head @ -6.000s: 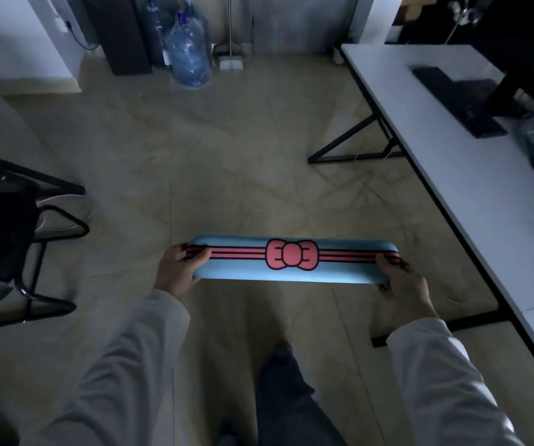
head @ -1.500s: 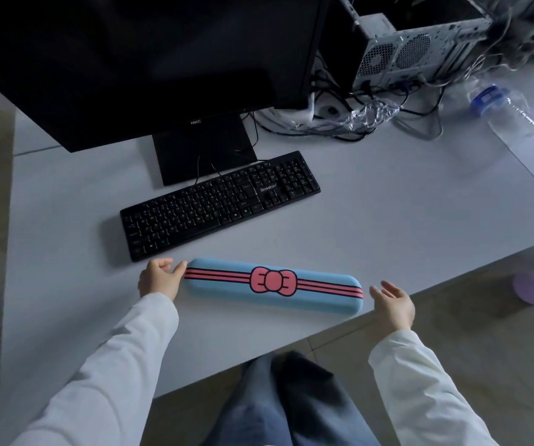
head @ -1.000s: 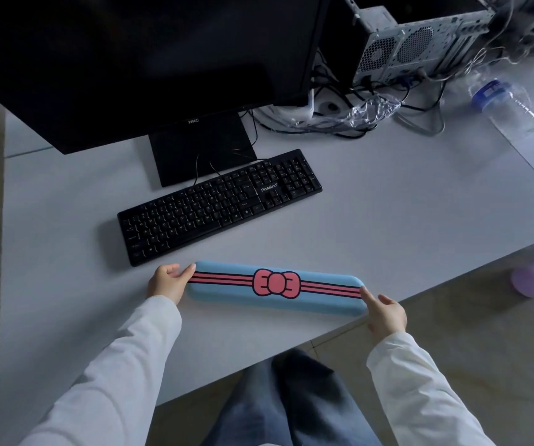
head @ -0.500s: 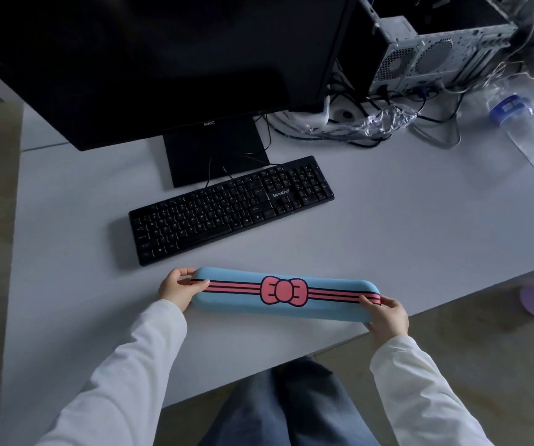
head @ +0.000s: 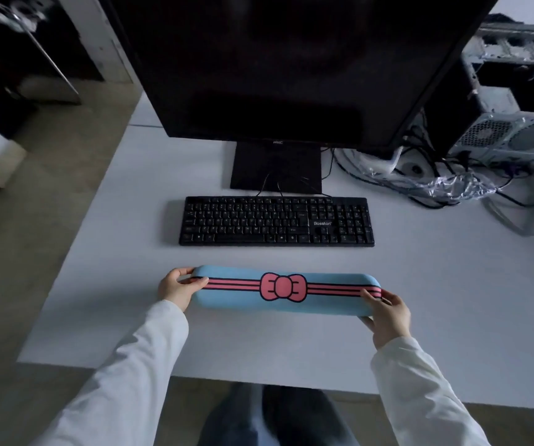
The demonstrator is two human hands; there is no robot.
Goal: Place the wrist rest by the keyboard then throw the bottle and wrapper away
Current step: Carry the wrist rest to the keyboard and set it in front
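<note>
A long blue wrist rest (head: 243,296) with pink stripes and a pink bow is held over the white desk (head: 452,300), a short way in front of the black keyboard (head: 277,221) and nearly parallel to it. My left hand (head: 175,288) grips its left end and my right hand (head: 386,313) grips its right end. A crumpled clear plastic wrapper (head: 452,186) lies among cables at the back right of the desk. The bottle is out of view.
A large dark monitor (head: 291,66) on its stand rises behind the keyboard. An open computer case (head: 513,123) with tangled cables sits at the back right. Floor and dark furniture lie to the left of the desk.
My right hand took hold of the wrist rest's right end again. My view turned so the keyboard now lies square in front, and the bottle has left the frame.
</note>
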